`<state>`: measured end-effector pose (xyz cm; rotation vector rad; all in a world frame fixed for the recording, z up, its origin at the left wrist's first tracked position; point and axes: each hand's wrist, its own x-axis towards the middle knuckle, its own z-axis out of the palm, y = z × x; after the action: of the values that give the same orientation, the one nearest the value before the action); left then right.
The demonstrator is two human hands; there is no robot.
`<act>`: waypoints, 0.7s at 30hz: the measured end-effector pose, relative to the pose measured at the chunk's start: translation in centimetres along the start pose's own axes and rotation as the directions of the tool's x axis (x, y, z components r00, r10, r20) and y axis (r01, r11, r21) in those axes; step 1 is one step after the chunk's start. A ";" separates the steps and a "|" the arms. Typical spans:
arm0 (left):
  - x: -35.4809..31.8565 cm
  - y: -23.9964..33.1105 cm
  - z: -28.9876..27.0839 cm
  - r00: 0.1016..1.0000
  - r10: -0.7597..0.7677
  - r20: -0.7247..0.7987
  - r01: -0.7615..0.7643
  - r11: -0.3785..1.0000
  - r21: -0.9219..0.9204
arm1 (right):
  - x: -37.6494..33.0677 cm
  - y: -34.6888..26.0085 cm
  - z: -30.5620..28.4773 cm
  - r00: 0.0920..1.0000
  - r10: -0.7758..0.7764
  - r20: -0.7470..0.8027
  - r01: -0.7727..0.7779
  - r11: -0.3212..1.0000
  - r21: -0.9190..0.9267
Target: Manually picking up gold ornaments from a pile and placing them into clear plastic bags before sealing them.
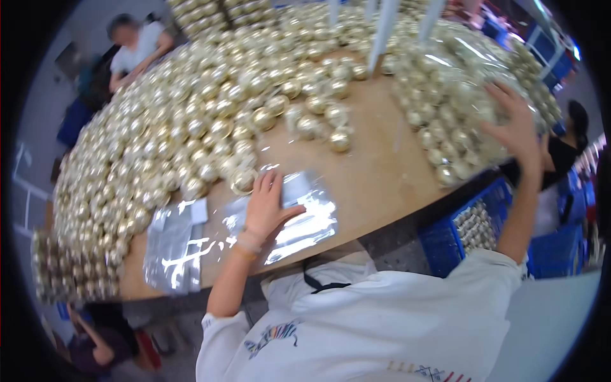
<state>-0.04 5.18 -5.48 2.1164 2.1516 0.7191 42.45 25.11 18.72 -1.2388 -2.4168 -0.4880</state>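
Note:
My left hand (266, 209) lies with fingers and thumb spread on clear plastic bags (304, 223) near the table's front edge. Its fingertips reach to the border of a big heap of shiny pale-gold balls (219, 127). More clear bags (173, 251) with a white slip lie just left of it. Out to the right, my right hand (514, 124) is raised with fingers apart, over gold balls under glossy clear plastic (468, 86). Whether it touches the plastic I cannot tell; no object shows in its grasp.
Bare brown tabletop (375, 146) lies between the heap and the plastic-covered balls. White posts (384, 35) rise at the back. A blue crate (445, 245) holding balls stands below the right edge. Other people are at the far left (137, 48), lower left (102, 344) and right (563, 149).

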 end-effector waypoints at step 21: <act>-1.1 0.6 -0.5 0.963 -0.172 -0.209 -0.041 0.672 -0.739 | -8.1 -28.9 17.2 0.807 -0.392 0.442 -0.586 -0.444 0.678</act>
<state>0.45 3.93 -5.12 1.5396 1.5606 1.6077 20.06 11.59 -3.85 -0.4951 -1.4664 2.1982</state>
